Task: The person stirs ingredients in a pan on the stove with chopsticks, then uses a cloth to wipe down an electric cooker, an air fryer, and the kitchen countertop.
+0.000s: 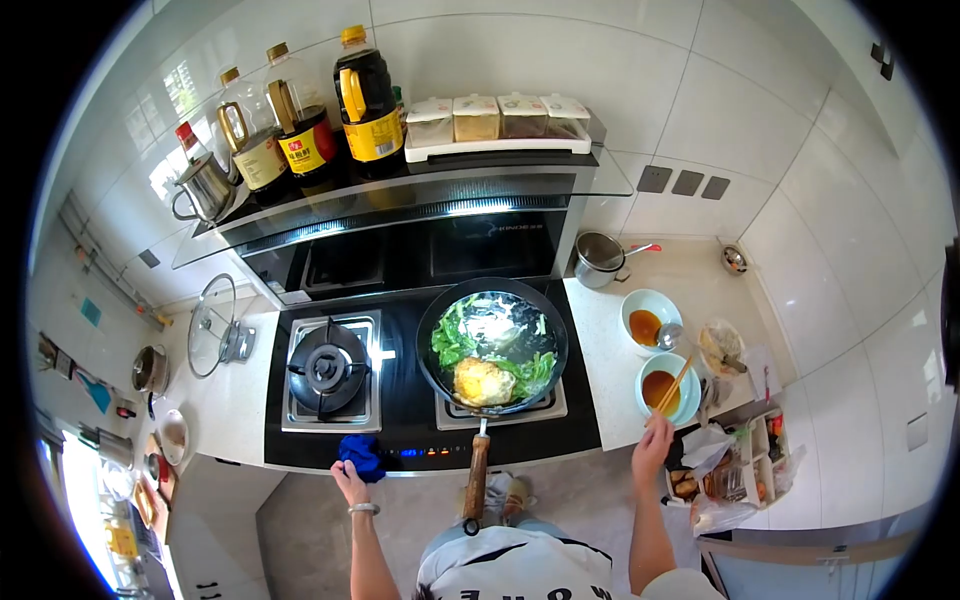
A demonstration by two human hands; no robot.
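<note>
My left hand (pixel 350 482) is closed on a blue cloth (pixel 362 457) at the front edge of the black stove. In my right hand (pixel 653 446) are wooden chopsticks (pixel 677 383), their tips down in a pale bowl (pixel 643 400) of brown sauce. A wok (pixel 540 338) sits on the right burner, with its wooden handle (pixel 477 478) pointing toward me. Inside the wok, a fried egg (pixel 484 382) lies at the near side among green leafy vegetables (pixel 455 335) and clear liquid.
Beyond the sauce bowl is a second bowl (pixel 633 310) with a metal spoon (pixel 669 336). A metal pot (pixel 599 258) stands at the back right. The left burner (pixel 327 369) holds nothing. Bottles (pixel 368 110) and a seasoning box (pixel 500 145) line the hood shelf.
</note>
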